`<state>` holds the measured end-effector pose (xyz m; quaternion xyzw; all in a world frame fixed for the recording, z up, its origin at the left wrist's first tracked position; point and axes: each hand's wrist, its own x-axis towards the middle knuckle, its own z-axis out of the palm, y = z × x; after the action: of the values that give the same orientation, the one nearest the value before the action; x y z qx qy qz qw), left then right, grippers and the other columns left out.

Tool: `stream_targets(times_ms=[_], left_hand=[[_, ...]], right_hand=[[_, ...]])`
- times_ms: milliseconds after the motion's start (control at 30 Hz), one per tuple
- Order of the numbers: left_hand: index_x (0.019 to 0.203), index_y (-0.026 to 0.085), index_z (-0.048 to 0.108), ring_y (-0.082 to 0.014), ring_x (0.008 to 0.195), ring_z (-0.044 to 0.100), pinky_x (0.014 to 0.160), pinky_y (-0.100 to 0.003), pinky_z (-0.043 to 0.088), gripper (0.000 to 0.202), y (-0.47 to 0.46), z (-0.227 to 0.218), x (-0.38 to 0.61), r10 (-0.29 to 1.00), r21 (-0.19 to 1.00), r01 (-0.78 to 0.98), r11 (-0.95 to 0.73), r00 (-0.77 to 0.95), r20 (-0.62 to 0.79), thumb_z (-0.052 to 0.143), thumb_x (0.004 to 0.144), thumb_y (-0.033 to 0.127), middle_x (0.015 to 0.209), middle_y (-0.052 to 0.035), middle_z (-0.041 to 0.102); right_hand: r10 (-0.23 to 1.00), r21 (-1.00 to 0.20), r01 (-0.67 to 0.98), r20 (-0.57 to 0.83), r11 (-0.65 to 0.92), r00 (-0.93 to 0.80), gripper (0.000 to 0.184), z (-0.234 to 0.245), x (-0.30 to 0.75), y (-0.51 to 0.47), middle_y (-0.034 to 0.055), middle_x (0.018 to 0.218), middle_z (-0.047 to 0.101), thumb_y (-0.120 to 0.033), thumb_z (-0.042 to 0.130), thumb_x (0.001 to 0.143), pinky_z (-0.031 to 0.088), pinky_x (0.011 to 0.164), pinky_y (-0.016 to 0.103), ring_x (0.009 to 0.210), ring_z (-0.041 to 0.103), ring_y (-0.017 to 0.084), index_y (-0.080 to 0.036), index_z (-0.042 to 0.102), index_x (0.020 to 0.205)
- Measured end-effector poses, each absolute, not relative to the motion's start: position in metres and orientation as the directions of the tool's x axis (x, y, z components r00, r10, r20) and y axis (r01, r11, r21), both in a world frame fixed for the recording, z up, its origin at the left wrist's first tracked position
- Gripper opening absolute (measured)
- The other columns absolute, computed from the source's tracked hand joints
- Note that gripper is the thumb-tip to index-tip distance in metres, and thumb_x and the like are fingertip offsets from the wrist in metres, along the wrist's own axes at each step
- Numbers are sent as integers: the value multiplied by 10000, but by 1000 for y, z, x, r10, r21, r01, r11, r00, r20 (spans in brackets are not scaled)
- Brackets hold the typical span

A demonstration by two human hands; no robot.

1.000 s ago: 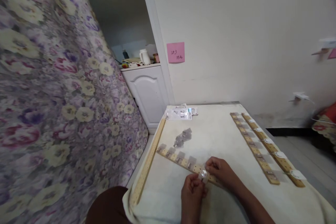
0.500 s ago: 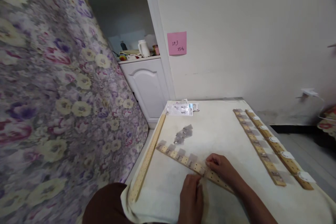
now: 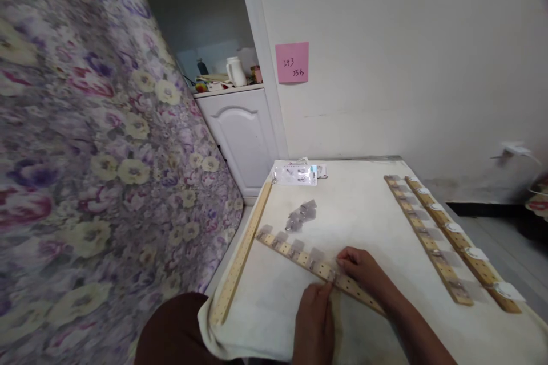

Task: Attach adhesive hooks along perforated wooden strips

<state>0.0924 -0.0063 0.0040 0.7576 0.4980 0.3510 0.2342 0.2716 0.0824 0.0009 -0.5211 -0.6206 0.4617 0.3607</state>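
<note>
A narrow wooden strip point(image 3: 287, 251) with rows of holes lies slantwise on the cloth-covered table. Several small metal pieces with clear plastic tabs point(image 3: 317, 254) are spaced along its left half. My left hand point(image 3: 314, 313) is closed at the strip's near edge, fingertips touching it beside a metal piece point(image 3: 332, 276). Just beyond the far edge is my right hand point(image 3: 357, 265), its thumb and fingers pinched together. Whatever that pinch holds is too small to make out. A loose pile of clear-tabbed metal pieces point(image 3: 301, 215) lies behind the strip.
A longer wooden strip point(image 3: 242, 259) runs along the table's left edge. On the right lie a strip with clear tabs point(image 3: 422, 231) and another with white round pieces point(image 3: 464, 245). Plastic packaging point(image 3: 295, 175) rests at the back. A floral curtain point(image 3: 107, 154) hangs at left.
My right hand has moved slightly away from the metal piece at the strip, which now shows more clearly. My left hand stays at the near edge. The view has shifted a little.
</note>
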Motion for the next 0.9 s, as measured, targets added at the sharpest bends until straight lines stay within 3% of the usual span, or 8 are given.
stream_targets(times_ms=[500, 900], left_hand=[[1235, 133, 556, -236, 966, 543, 854, -388, 477, 431, -7, 4, 94, 914, 607, 684, -405, 287, 286, 394, 841, 73, 1049, -142, 611], [1225, 168, 560, -229, 970, 536, 854, -393, 462, 428, -8, 4, 95, 923, 604, 698, -384, 277, 266, 386, 843, 86, 1053, -124, 611]], right_hand=[[986, -932, 360, -11, 52, -169, 123, 3, 272, 82, -13, 605, 558, -256, 519, 728, 351, 577, 245, 609, 479, 138, -180, 599, 676], [985, -942, 334, -30, 29, -169, 127, 3, 273, 81, -28, 573, 535, -263, 516, 723, 342, 559, 248, 573, 464, 128, -175, 592, 671]])
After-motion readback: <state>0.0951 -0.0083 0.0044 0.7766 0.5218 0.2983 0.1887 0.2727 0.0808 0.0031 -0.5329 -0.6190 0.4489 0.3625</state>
